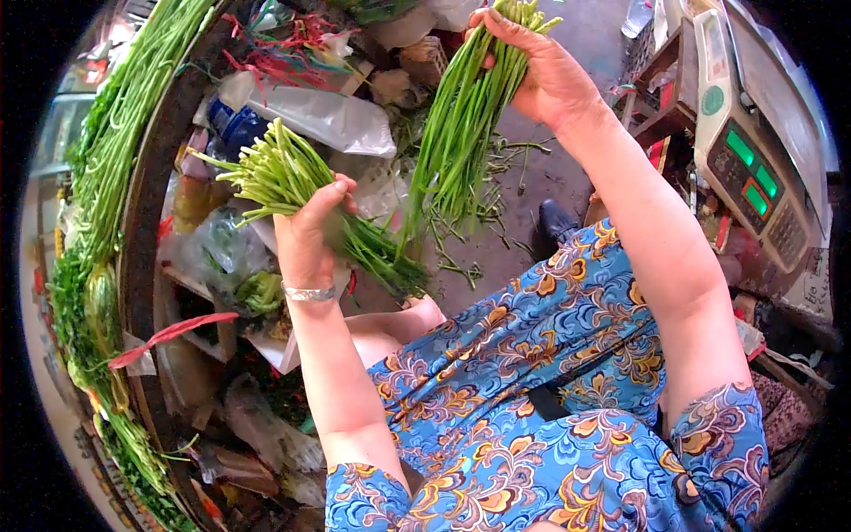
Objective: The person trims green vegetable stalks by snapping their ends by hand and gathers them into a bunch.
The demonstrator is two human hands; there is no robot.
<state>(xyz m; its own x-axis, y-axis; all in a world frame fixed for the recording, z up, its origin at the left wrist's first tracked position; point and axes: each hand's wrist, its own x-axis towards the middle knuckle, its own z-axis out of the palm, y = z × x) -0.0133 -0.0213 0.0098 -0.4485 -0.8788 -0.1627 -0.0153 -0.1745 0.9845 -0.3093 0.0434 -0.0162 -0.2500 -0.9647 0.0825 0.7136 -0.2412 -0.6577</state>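
My left hand (310, 226) is closed round a bundle of green stems (282, 168), its pale cut ends toward the upper left and its darker green ends hanging to the lower right. Higher up and to the right, my right hand (536, 66) grips a second bundle of long green stems (465, 124) near its cut ends, and the rest hangs down and to the left. The lower ends of the two bundles come close together; whether they touch I cannot tell. Loose stem pieces (465, 262) lie on the floor below.
A scale (753, 151) with lit green digits stands at the right. Along the left runs a curved dark ledge (142, 222) with long greens (120, 151) beside it. Plastic bags (222, 253), a white bag (341, 120) and red strings (288, 53) lie between.
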